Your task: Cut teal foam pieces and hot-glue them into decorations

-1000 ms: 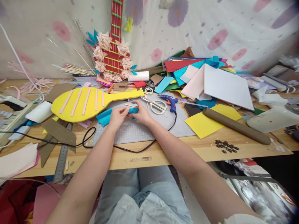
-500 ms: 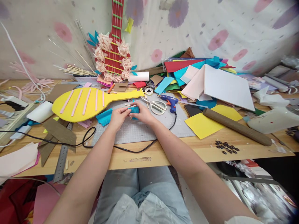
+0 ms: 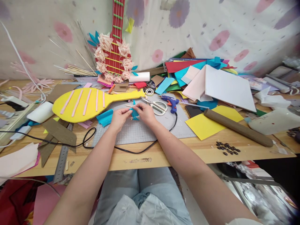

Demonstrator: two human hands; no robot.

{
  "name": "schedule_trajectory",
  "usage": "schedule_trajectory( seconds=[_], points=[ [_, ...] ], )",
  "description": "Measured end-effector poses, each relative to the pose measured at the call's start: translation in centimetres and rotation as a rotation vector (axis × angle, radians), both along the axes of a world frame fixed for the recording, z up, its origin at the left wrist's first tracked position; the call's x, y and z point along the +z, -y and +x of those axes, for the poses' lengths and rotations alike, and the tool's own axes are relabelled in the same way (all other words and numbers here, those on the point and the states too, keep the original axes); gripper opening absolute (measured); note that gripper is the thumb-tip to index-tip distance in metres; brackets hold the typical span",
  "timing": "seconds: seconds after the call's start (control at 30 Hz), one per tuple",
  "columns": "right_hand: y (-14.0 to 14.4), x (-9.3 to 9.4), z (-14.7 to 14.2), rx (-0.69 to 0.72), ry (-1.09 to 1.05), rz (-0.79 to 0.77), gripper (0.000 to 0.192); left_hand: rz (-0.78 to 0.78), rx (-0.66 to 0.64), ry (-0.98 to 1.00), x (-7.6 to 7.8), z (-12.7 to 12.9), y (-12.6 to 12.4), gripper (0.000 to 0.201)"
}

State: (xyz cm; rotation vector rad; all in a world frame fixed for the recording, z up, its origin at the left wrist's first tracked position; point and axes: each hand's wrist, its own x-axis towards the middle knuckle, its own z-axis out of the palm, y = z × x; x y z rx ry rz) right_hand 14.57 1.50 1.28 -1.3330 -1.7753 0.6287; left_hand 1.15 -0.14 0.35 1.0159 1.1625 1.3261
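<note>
Both hands pinch a small piece of blue crepe paper (image 3: pixel 134 113) above the grey cutting mat (image 3: pixel 126 135). My left hand (image 3: pixel 120 118) grips its left edge, while my right hand (image 3: pixel 145 114) holds it from the right with bent fingers. A thin pale stick (image 3: pixel 128 106) shows just behind the fingertips; I cannot tell whether a hand holds it. Left of my left hand lies a folded blue crepe piece (image 3: pixel 104 117). Scissors (image 3: pixel 159 107) with white handles and a blue glue gun (image 3: pixel 172 103) rest beyond my right hand.
A yellow guitar-shaped cutout (image 3: pixel 79 114) with pink strips lies at left. Behind it stands a red paper guitar (image 3: pixel 114 61) with pink flowers. A black cord (image 3: pixel 138 152) crosses the front. At right are a brown roll (image 3: pixel 237 127), yellow paper (image 3: pixel 199 126) and small dark beads (image 3: pixel 227 148).
My right hand has turned over the blue paper, its fingers now bunched closer together. The paper sits at a different angle between the hands. My left hand has barely moved.
</note>
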Motion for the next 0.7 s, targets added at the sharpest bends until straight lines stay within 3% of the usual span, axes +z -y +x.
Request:
schedule_trajectory(
  seconds=[0.27,0.53,0.7],
  points=[
    [0.1,0.4,0.3,0.076,0.125,0.136,0.012,0.008,-0.049,0.017,0.0,-0.1,0.0,0.038],
    [-0.4,-0.5,0.1,0.136,0.225,0.146,0.024,0.094,-0.080,-0.219,-1.4,-0.6,-0.6,0.029],
    [-0.6,-0.5,0.1,0.182,0.197,0.172,0.017,0.045,-0.062,-0.205,-0.8,-0.2,-0.3,0.038]
  ],
)
